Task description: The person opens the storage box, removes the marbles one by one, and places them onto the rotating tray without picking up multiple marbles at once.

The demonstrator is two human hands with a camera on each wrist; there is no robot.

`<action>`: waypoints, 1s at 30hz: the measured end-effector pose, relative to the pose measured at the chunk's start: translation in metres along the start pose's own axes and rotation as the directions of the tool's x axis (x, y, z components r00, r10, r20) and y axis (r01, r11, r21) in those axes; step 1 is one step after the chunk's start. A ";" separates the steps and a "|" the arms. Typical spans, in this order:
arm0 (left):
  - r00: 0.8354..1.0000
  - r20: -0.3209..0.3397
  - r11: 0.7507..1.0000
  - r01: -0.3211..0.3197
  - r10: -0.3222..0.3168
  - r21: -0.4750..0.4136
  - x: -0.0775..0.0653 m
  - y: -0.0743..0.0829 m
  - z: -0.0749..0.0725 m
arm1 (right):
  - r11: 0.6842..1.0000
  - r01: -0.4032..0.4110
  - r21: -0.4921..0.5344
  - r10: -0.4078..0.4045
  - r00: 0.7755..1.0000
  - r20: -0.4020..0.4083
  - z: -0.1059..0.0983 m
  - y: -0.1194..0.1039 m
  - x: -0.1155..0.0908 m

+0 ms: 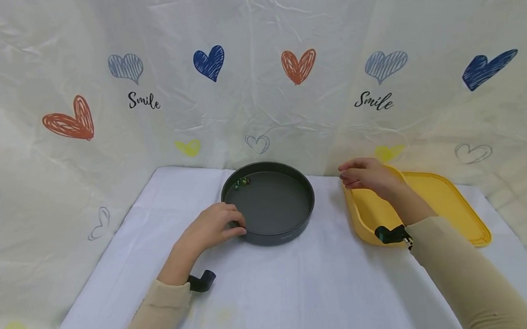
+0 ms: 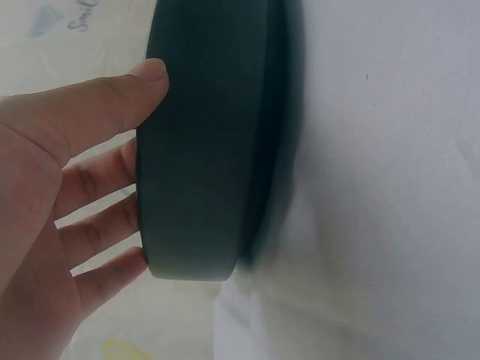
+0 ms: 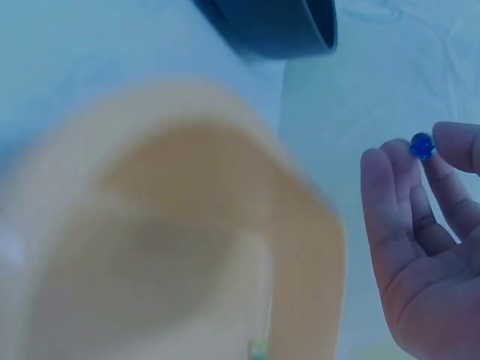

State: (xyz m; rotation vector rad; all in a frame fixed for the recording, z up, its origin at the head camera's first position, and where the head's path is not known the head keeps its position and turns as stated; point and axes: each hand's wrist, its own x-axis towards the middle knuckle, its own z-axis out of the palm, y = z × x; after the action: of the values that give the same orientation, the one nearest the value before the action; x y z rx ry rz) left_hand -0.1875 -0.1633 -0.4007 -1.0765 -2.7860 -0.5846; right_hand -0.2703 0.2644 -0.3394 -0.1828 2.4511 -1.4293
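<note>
A dark round baking pan [image 1: 275,204] stands on the white cloth, with several small greenish marbles [image 1: 243,182] at its far left inside. My left hand [image 1: 214,225] holds the pan's near-left rim, thumb [image 2: 154,71] against the outer wall and fingers over the edge. Over the far left rim of a yellow plastic box [image 1: 364,231], my right hand [image 1: 367,176] pinches a blue glass marble [image 3: 421,146] between thumb and fingertips. Low in the right wrist view, a small greenish object [image 3: 258,349] lies inside the box.
A flat yellow lid [image 1: 454,207] lies to the right of the box, partly behind my right forearm. Behind the table rises a pale curtain [image 1: 259,108] printed with hearts. White cloth [image 1: 290,290] spreads in front of the pan.
</note>
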 end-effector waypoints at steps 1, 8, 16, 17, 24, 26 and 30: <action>1.000 -0.003 1.000 -0.001 0.001 0.003 0.000 0.000 0.000 | 1.000 0.012 0.025 -0.013 1.000 0.014 0.003 -0.002 0.000; 1.000 -0.003 1.000 -0.002 0.002 0.003 0.001 -0.001 0.000 | 0.990 0.038 0.139 -0.048 0.997 0.068 0.022 -0.013 0.000; 1.000 0.001 1.000 -0.013 0.013 -0.017 0.001 0.001 -0.001 | 0.982 0.057 0.178 -0.076 0.991 0.106 0.036 -0.019 0.005; 1.000 0.003 1.000 -0.012 0.012 -0.020 0.001 0.001 -0.001 | 0.983 0.058 0.177 -0.078 0.991 0.109 0.038 -0.019 0.005; 1.000 0.008 1.000 0.007 -0.007 -0.009 0.001 0.002 0.001 | 0.982 0.049 0.182 -0.072 0.990 0.122 0.048 -0.020 0.009; 1.000 0.004 1.000 0.007 -0.007 -0.003 0.001 0.002 0.001 | 0.982 0.046 0.184 -0.070 0.990 0.122 0.052 -0.020 0.011; 1.000 0.002 1.000 0.008 -0.008 -0.003 0.001 0.002 0.000 | 0.981 0.043 0.189 -0.068 0.989 0.128 0.059 -0.021 0.014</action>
State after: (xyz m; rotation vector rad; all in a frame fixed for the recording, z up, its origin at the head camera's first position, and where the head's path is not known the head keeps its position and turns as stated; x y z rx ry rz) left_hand -0.1868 -0.1618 -0.4000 -1.0674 -2.7928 -0.5889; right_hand -0.2654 0.2020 -0.3513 -0.2980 2.2077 -1.6049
